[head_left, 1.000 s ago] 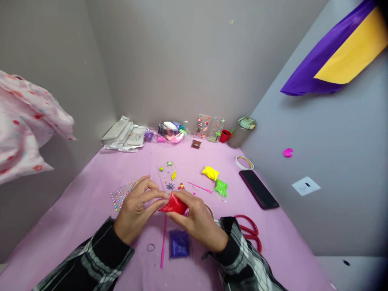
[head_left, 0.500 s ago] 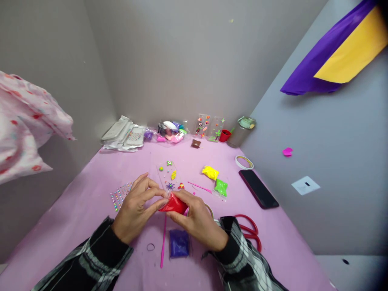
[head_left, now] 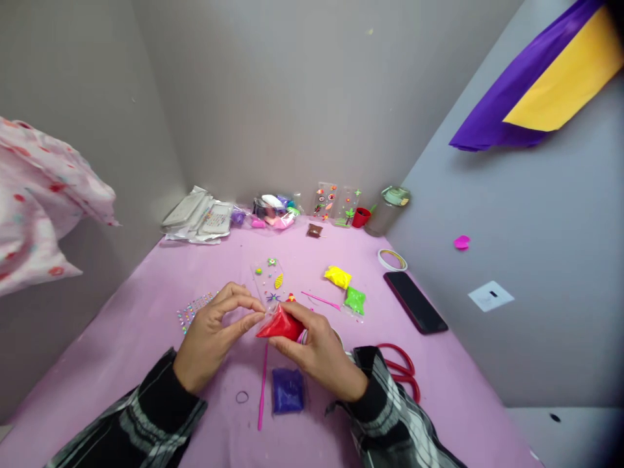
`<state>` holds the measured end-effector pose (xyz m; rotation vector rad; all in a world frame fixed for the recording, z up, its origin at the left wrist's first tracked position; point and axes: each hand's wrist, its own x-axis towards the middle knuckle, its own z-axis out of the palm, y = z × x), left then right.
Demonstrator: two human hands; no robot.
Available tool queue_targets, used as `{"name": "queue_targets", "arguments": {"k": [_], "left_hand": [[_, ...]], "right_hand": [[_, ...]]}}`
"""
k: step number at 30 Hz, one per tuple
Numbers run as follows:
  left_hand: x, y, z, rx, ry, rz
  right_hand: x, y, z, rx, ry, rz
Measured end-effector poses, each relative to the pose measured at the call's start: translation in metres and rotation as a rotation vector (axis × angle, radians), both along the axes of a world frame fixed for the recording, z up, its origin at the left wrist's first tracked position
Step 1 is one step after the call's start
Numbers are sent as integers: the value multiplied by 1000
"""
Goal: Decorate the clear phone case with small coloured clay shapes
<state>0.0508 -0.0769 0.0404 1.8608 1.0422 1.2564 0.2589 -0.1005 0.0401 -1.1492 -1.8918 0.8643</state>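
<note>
Pinched in the grip of the left hand point(head_left: 207, 338) is the clear plastic edge of a glossy red soft-filled packet point(head_left: 283, 325), whose right side the right hand point(head_left: 322, 348) clasps between thumb and fingers. Held above the table, the packet is creased and bulging, tapering to a point at its lower left. The left hand partly covers a sheet of multicoloured gem stickers point(head_left: 190, 312); rightward come a thin dark ring point(head_left: 242, 396), a long pink plastic tool point(head_left: 262, 396), a clear sheet of flower and leaf stickers point(head_left: 266, 279) and a square blue packet point(head_left: 287, 391). Behind the right hand, a round roll is mostly hidden. Farther right lie a bright yellow packet point(head_left: 338, 277), a green packet point(head_left: 355, 300), a white tape roll point(head_left: 392, 268), red-handled scissors point(head_left: 412, 374) partly hidden by the sleeve, and a black phone point(head_left: 416, 304). Smooth pink-lilac covers the table point(head_left: 141, 312), which meets grey walls point(head_left: 292, 97); pink patterned cloth point(head_left: 43, 201) hangs at left, a purple-and-yellow sheet point(head_left: 541, 84) at upper right.
</note>
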Motion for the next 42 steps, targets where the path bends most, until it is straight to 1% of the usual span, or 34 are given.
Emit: {"name": "queue_targets", "arguments": {"k": [3, 7, 10, 13, 17, 21, 23, 25, 27, 29, 30, 32, 34, 36, 38, 42], "left_hand": [[1, 0, -5, 136, 43, 19], [1, 2, -13, 302, 160, 37], [-1, 4, -13, 400, 240, 44], [-2, 4, -9, 484, 285, 49], [-2, 3, -5, 543, 327, 45], [1, 2, -5, 520, 344, 58], [2, 2, -6, 480, 318, 80], [1, 1, -5, 375, 234, 118], [-1, 0, -3, 178, 91, 156], [-2, 0, 0, -76, -109, 162], [-1, 0, 3, -201, -216, 137], [2, -1, 8, -409, -410, 43], [6, -2, 13, -541, -537, -55], [10, -3, 16, -610, -609, -102], [11, -3, 16, -645, -656, -113], [9, -3, 15, -657, -684, -119]], "right_hand": [[0, 0, 1, -1, 8, 13], [-1, 0, 2, -7, -10, 26], [-1, 0, 2, 0, -6, 39], [-2, 0, 1, -2, 4, 50], [-2, 0, 1, -13, 14, 60], [-3, -1, 3, -28, 11, 44], [-2, -1, 3, -32, 15, 41], [-2, 0, 2, -29, 26, 28], [-1, 1, 1, -43, 37, -11], [-1, 2, 1, -90, 71, -54], [-2, 3, 1, -124, 106, -60], [-3, 4, 2, -183, 207, -35], [-3, 6, 5, -220, 301, 17], [-4, 7, 6, -258, 370, 73], [-4, 7, 6, -296, 420, 109], [-3, 10, 0, -307, 448, 88]]}}
